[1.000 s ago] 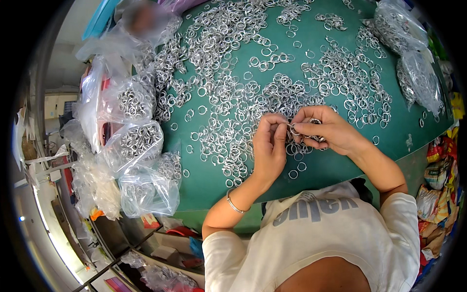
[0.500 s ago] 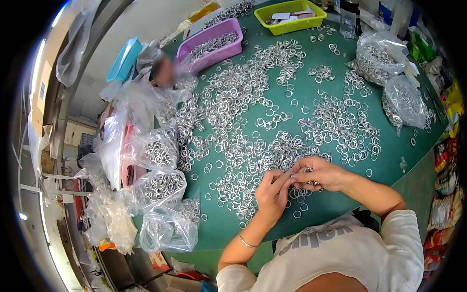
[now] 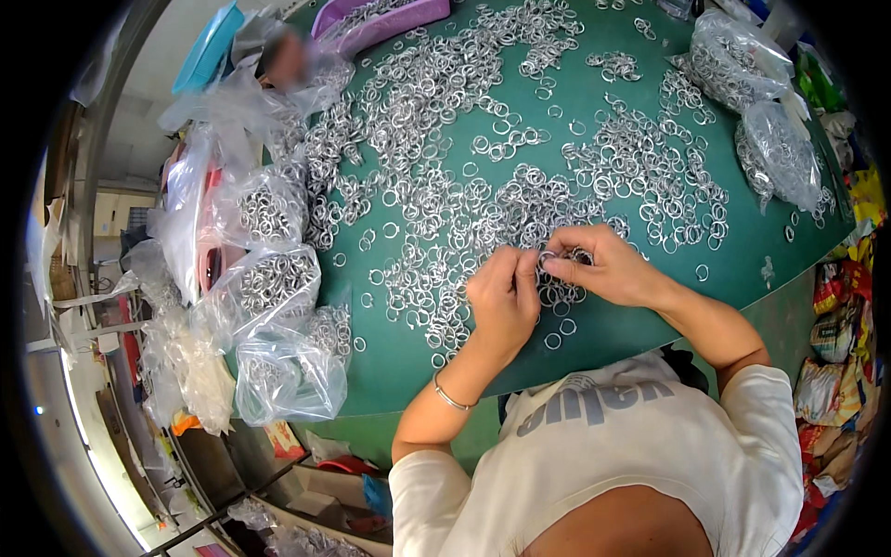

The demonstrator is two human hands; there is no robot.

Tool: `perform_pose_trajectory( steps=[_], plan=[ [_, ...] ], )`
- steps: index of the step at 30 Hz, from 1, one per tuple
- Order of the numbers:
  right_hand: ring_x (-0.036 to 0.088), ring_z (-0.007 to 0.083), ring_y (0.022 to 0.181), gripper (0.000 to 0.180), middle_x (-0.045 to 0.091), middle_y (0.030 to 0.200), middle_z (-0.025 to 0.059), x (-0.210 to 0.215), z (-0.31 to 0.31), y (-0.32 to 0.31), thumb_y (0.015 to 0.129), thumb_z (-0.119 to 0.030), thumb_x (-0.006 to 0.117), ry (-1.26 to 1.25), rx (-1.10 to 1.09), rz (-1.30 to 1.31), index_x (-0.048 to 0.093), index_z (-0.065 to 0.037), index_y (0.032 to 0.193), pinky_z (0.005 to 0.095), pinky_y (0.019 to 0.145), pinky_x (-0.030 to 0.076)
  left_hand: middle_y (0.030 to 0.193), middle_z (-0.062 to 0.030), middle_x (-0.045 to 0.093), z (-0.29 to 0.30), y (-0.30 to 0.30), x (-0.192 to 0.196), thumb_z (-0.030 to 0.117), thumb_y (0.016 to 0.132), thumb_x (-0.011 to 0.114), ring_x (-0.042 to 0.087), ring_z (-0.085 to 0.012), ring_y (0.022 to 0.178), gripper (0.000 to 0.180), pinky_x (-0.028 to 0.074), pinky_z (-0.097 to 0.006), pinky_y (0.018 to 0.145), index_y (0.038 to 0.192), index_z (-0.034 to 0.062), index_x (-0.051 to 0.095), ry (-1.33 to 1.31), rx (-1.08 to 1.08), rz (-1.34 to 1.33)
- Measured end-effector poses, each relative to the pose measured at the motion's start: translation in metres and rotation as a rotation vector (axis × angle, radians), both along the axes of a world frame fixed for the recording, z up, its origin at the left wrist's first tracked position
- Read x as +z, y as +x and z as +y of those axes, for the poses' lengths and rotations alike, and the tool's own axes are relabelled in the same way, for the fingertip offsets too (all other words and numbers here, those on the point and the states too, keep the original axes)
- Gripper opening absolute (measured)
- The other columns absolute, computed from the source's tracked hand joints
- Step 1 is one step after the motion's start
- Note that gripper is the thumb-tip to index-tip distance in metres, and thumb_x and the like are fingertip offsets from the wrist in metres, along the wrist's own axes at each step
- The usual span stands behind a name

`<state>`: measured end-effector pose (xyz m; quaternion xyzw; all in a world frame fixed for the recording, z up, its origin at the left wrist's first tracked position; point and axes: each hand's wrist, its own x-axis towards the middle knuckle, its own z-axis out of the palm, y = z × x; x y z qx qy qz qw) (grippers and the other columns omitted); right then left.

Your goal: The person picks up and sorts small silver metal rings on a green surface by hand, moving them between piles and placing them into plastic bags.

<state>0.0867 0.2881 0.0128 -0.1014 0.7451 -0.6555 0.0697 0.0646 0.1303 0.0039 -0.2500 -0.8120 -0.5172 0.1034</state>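
A great many small silver metal rings (image 3: 436, 111) lie spread over a green table (image 3: 650, 297). My left hand (image 3: 503, 302) and my right hand (image 3: 603, 269) meet near the table's front edge, fingertips together. They pinch a small cluster of joined rings (image 3: 557, 255) between them. Loose rings lie just below and around both hands. A thin bracelet sits on my left wrist.
Clear plastic bags of rings (image 3: 269, 288) are piled along the table's left edge, and two more bags (image 3: 770, 148) lie at the right. A purple tray (image 3: 380, 20) with rings stands at the back. Boxes and packets sit on the floor below.
The view has shifted as my head moved; the hands stay together on the ring cluster in about the same place on the table.
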Motion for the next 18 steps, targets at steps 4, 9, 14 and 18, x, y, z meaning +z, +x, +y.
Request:
perform_pose_trajectory(
  steps=[4,9,14,18],
  plan=[
    [0.050,0.0126,0.061,0.020,0.055,0.066,0.0098,0.004,-0.003,-0.001,0.081,-0.016,0.058,0.055,-0.010,-0.014,0.055,0.003,0.081,0.0285,0.058,0.041,0.051,-0.0040,0.040,0.000,-0.002,-0.006,0.008,0.085,0.051,0.036,-0.0129,0.043,0.022,0.029,-0.026,0.040,0.064,0.0007,0.048,0.051,0.002,-0.146],
    [0.050,0.0220,0.056,0.017,0.053,0.063,0.0130,0.009,-0.005,0.001,0.079,-0.014,0.058,0.176,-0.044,0.048,0.054,0.002,0.079,0.0318,0.056,0.040,0.052,0.0055,0.036,0.004,0.000,-0.009,0.017,0.089,0.049,0.032,-0.0033,0.046,0.029,0.024,-0.020,0.040,0.063,0.0063,0.045,0.386,-0.034,-0.638],
    [0.051,0.0260,0.056,0.015,0.053,0.066,0.0134,0.007,-0.009,0.002,0.079,-0.012,0.057,0.208,-0.106,0.191,0.053,0.002,0.077,0.0333,0.054,0.039,0.052,0.0054,0.033,0.004,-0.003,-0.005,0.022,0.091,0.046,0.027,-0.0032,0.043,0.032,0.020,-0.019,0.039,0.062,0.0081,0.043,0.576,-0.036,-0.917],
    [0.051,0.0211,0.053,0.012,0.053,0.068,0.0100,0.011,-0.002,0.001,0.080,-0.011,0.055,0.151,-0.182,0.345,0.053,0.001,0.079,0.0305,0.049,0.039,0.052,0.0030,0.033,-0.016,-0.025,-0.018,0.024,0.092,0.044,0.025,-0.0059,0.042,0.032,0.021,-0.021,0.040,0.066,0.0059,0.046,0.657,-0.058,-0.955]
  ],
)
